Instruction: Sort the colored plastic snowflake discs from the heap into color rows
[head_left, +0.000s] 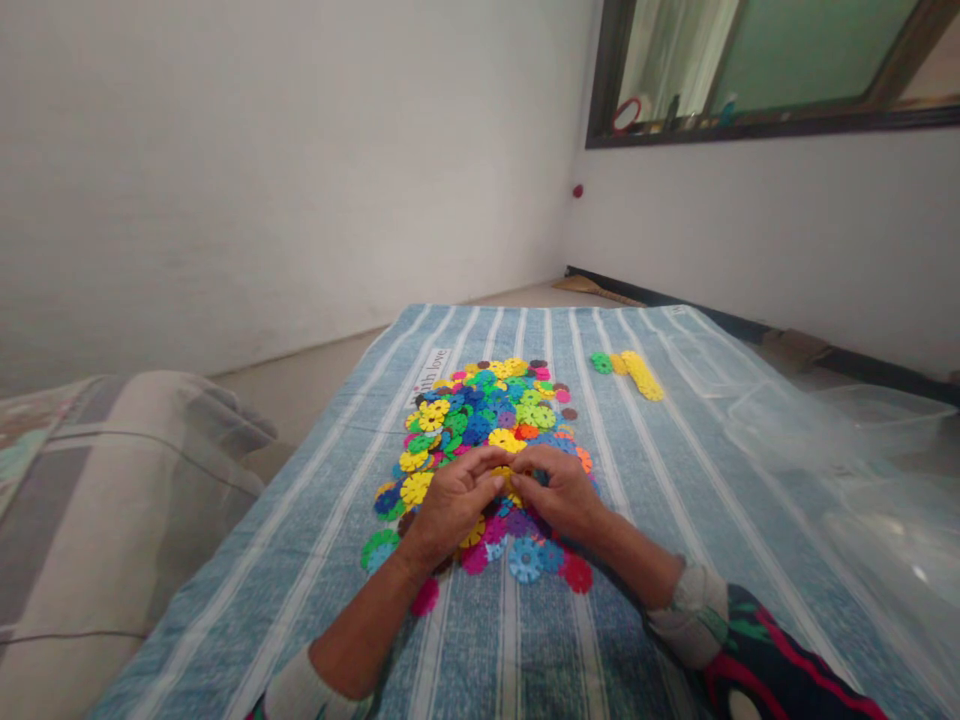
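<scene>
Both my hands meet over a pile of notched plastic discs point(476, 425) in many colours. Between the thumb and fingers of my left hand point(463, 497) is one side of a yellow notched disc point(507, 484). My right hand point(559, 488) pinches the other side of that disc. The fingertips partly cover it, so whether it is one disc or two joined ones I cannot tell. Light blue discs point(525, 559) and a red disc point(577, 574) lie just below my hands.
A short joined row of yellow discs point(641, 376) with a green disc point(601, 363) lies farther back, right of the pile. Clear plastic containers point(885, 420) stand along the right side of the striped cloth point(300, 560). A cloth-covered seat point(150, 480) is at left.
</scene>
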